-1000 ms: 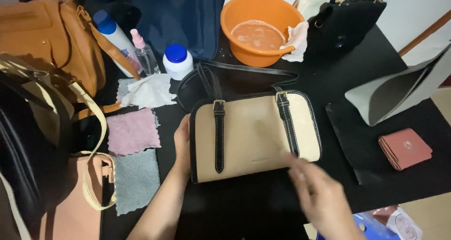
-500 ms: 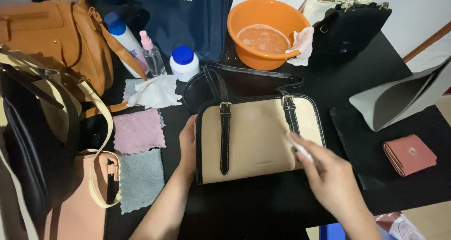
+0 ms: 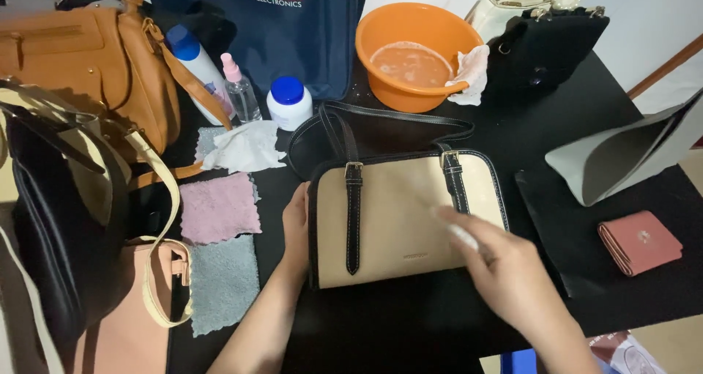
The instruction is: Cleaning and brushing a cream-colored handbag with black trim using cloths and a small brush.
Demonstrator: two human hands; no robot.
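— Where's the cream handbag (image 3: 406, 224), and what's unclear about it?

— It lies flat near the middle of the black table (image 3: 644, 301), two black buckled straps running down its face, its dark shoulder strap looped behind it. The lower right of its face is covered by the right hand (image 3: 505, 268). The small print on the front is too fine to read.

— And the hands?

— The left hand (image 3: 296, 227) lies flat along the bag's left edge, fingers together, pressing against it; its palm side is out of sight. The right hand's fingers are stretched out over the bag's face with something small and white (image 3: 461, 235) pinched under them. That hand is blurred, so I cannot tell what the white piece is.

— Count what's around.

— Left of the bag: two cloth squares, one pink (image 3: 218, 207), one grey-blue (image 3: 223, 282), and one crumpled white tissue (image 3: 245, 147). Behind those, three containers: a white bottle with a blue cap (image 3: 194, 70), a clear spray bottle with a pink top (image 3: 239, 92), a white jar with a blue lid (image 3: 288, 101). One orange basin (image 3: 381, 33) holds cloudy liquid, a white rag (image 3: 469, 70) draped on its rim.

— Other bags?

— A tan one (image 3: 80, 66) and a black one (image 3: 51, 220) on the left, both cut off by the frame; a navy tote (image 3: 278, 37); a black bag (image 3: 545, 48) half hiding a white one (image 3: 512, 8). A pink wallet (image 3: 639, 241) sits right, well apart.
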